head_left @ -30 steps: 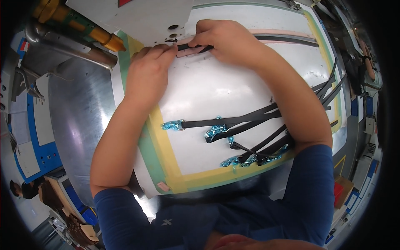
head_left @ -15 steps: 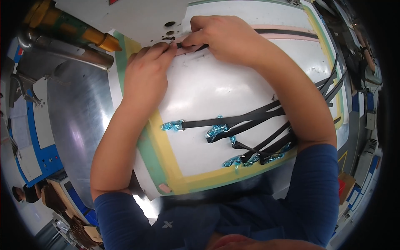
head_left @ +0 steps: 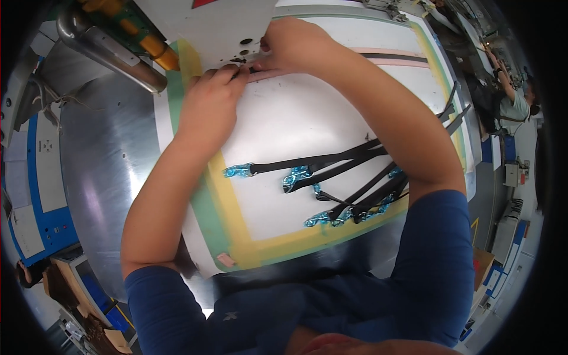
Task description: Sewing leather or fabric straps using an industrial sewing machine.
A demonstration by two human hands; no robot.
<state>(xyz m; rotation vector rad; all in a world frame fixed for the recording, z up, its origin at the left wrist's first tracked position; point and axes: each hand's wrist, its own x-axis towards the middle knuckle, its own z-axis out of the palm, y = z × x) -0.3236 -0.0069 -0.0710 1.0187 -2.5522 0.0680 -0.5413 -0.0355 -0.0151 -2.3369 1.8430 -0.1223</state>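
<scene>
On the white board (head_left: 266,118), my left hand (head_left: 210,106) has its fingers curled onto a short visible piece of black strap (head_left: 252,70) lying along a pink strip (head_left: 263,76). My right hand (head_left: 299,47) is just right of it and higher, fingers curled, their contents hidden. The pink strip with a black band (head_left: 396,58) continues rightward beyond that hand. Below my hands lie several black straps (head_left: 287,163) with metal hooks (head_left: 239,170) in blue wrapping, crossing toward the right, partly under my right forearm.
A white machine panel (head_left: 213,29) stands above my hands, beside a yellow metal cylinder (head_left: 160,53) and a steel pipe (head_left: 118,59). A steel surface (head_left: 100,177) lies left of the board, with a blue-and-white panel (head_left: 44,195) beyond. A co-worker (head_left: 509,103) is at the far right.
My right hand has moved up, its index finger now higher above the strip. My left hand stays about where it was on the strap. The whole view has shifted slightly.
</scene>
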